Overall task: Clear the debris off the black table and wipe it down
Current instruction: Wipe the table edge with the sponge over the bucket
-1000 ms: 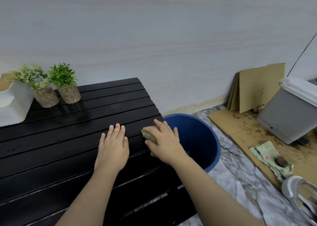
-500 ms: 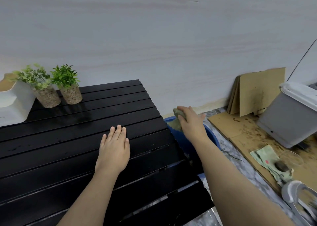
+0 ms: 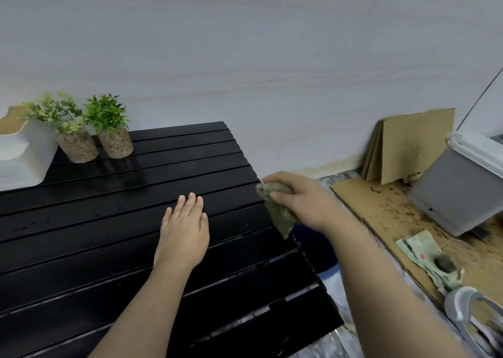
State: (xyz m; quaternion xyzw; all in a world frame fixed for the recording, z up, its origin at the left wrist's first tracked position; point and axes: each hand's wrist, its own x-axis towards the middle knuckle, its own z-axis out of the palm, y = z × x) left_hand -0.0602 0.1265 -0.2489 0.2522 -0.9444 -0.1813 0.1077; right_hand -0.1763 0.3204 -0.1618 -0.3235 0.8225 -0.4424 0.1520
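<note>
1. Right hand (image 3: 304, 202) is coming back to the black table (image 3: 81, 221) at its right edge, fingers gripping the hanging green cloth (image 3: 277, 213).
2. Left hand (image 3: 183, 229) is staying flat on the table, fingers straight.

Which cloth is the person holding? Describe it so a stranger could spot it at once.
Find the black slatted table; just off its right edge, the right hand grips a crumpled cloth. It is dull olive-green and hangs limp in the air, unlike the paler, patterned rag lying flat on the cardboard on the floor.
</note>
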